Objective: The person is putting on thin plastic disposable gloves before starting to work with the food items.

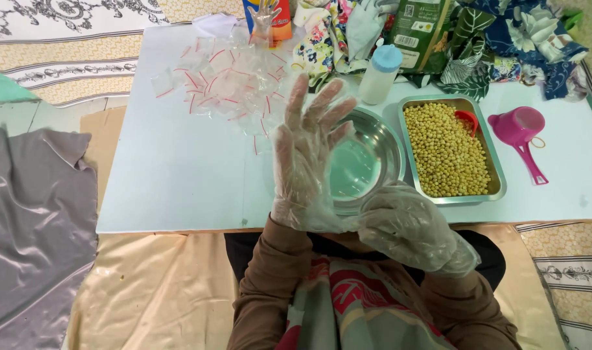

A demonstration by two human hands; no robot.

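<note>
One empty steel bowl beside a soybean-filled tray, both past gloved hands.

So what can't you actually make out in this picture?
- Head view: part of the steel bowl is hidden behind the gloved left hand.
- The right hand fingertips, curled at the left glove's cuff, are blurred by crinkled plastic.
- The red scoop is half buried in the tray of beans.
- The orange box is cut off by the top edge.
</note>
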